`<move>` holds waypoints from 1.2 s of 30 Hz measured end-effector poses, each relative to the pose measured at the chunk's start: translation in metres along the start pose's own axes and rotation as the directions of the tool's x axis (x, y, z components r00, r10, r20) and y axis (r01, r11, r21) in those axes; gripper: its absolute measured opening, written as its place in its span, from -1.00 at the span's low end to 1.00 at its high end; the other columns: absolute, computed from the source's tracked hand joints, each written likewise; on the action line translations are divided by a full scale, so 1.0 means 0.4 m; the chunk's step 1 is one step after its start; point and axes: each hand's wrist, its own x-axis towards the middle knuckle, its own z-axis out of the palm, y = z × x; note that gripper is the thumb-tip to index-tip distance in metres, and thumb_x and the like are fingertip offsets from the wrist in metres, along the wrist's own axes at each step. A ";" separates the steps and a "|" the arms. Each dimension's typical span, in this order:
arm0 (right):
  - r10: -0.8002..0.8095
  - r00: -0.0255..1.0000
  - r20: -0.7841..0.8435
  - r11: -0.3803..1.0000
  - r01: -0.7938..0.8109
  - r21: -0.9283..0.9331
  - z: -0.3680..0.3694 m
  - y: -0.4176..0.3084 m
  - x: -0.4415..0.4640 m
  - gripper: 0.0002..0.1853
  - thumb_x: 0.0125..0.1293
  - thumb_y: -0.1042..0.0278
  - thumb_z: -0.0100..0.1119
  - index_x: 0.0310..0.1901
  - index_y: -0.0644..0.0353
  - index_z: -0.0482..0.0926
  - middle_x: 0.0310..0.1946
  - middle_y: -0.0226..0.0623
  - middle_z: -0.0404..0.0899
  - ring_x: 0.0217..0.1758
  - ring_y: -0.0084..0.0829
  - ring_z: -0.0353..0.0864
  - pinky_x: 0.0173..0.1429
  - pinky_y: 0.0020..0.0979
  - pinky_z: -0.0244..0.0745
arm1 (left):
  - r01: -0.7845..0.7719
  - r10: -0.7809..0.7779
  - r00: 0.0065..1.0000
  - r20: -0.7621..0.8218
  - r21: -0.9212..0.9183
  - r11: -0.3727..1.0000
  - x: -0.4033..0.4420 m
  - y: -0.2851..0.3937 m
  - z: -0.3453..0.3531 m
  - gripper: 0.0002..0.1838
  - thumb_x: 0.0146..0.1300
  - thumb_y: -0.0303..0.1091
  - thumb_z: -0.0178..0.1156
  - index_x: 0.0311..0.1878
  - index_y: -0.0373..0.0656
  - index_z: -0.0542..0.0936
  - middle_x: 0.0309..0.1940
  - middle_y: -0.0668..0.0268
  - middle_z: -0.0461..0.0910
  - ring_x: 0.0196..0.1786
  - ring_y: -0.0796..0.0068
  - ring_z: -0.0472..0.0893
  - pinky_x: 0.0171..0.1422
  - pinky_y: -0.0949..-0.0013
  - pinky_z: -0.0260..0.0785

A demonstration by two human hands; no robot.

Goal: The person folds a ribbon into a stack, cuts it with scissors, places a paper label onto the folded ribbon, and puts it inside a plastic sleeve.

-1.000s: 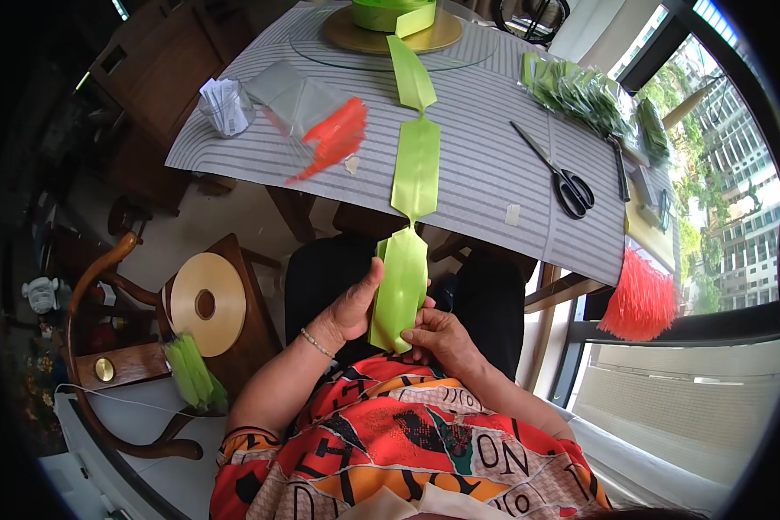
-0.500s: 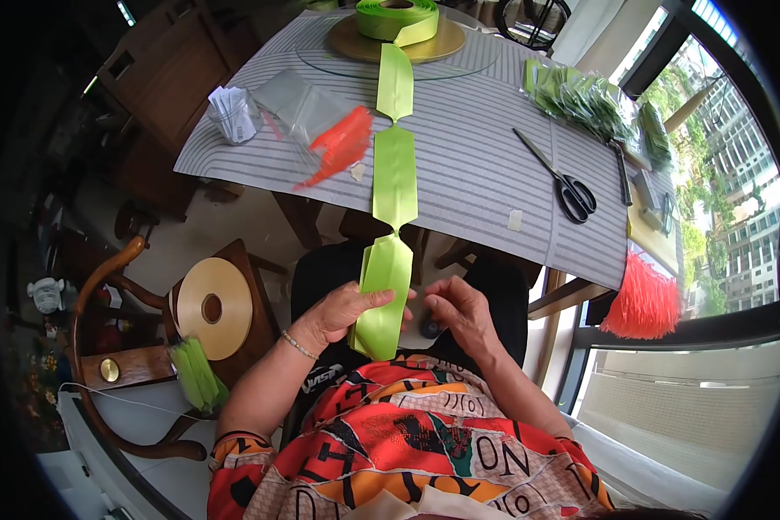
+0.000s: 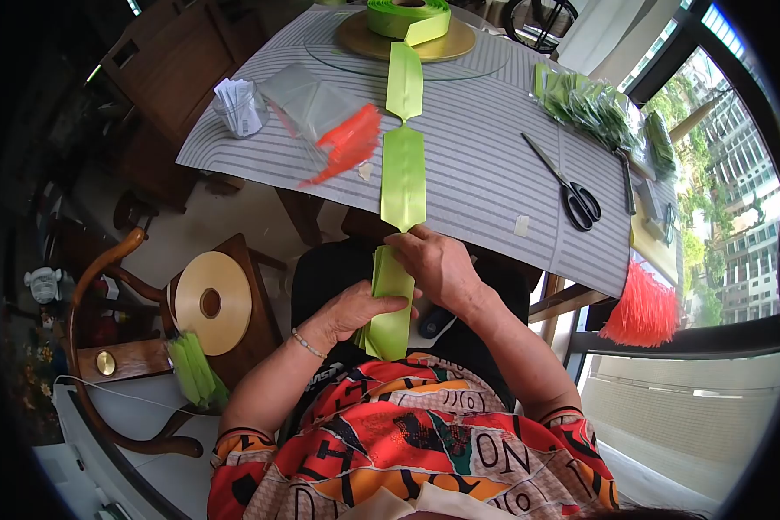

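A bright green ribbon (image 3: 403,178), pinched narrow at regular spots, runs from a green roll (image 3: 407,17) at the far side of the table down to my lap. My left hand (image 3: 351,314) is closed around a folded stack of ribbon lengths (image 3: 392,334), thumb across the front. My right hand (image 3: 433,264) grips the ribbon at the narrow neck just above the stack, by the table's near edge. Its fingertips partly hide that neck.
Black scissors (image 3: 572,191) lie on the striped table (image 3: 477,156). Bagged green pieces (image 3: 585,104), red strands (image 3: 640,303), a plastic bag with red pieces (image 3: 351,143) and a cup of paper slips (image 3: 240,108) surround the ribbon. A cream roll (image 3: 212,303) rests on a chair at left.
My right hand has moved up and left from beside the stack and taken hold of the ribbon's narrow neck. My left hand still holds the stack, now slightly to the right.
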 end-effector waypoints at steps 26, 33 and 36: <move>0.298 0.945 -0.133 0.720 -0.131 0.681 0.068 0.046 -0.077 -0.56 0.29 0.39 0.33 0.16 0.34 0.53 0.12 -0.02 0.58 0.14 -0.16 0.61 0.25 -0.32 0.48 | 0.011 0.016 0.994 -0.109 0.239 0.971 0.010 0.004 -0.038 -0.61 0.38 -0.25 0.22 0.17 -0.25 0.54 -0.12 0.21 0.69 -0.12 0.45 0.68 -0.02 0.35 0.55; 0.374 0.927 0.008 0.232 -0.101 0.967 0.088 0.065 -0.097 -0.67 0.32 0.55 0.26 0.13 0.27 0.59 0.07 -0.31 0.61 0.11 -0.46 0.58 0.25 -0.42 0.45 | -0.043 0.214 0.954 -0.211 0.608 0.792 0.011 -0.014 -0.027 -0.67 0.38 -0.18 0.18 -0.01 -0.25 0.64 -0.25 0.27 0.71 -0.22 0.44 0.69 -0.12 0.34 0.53; 0.379 0.921 0.088 0.061 -0.120 0.991 0.078 0.068 -0.091 -0.68 0.30 0.59 0.26 0.09 0.25 0.61 -0.01 -0.36 0.64 0.07 -0.52 0.58 0.20 -0.46 0.47 | 0.036 0.225 0.941 -0.254 0.733 0.679 0.007 0.002 -0.018 -0.63 0.34 -0.11 0.18 -0.06 -0.27 0.64 -0.31 0.12 0.69 -0.22 0.22 0.69 -0.13 0.23 0.51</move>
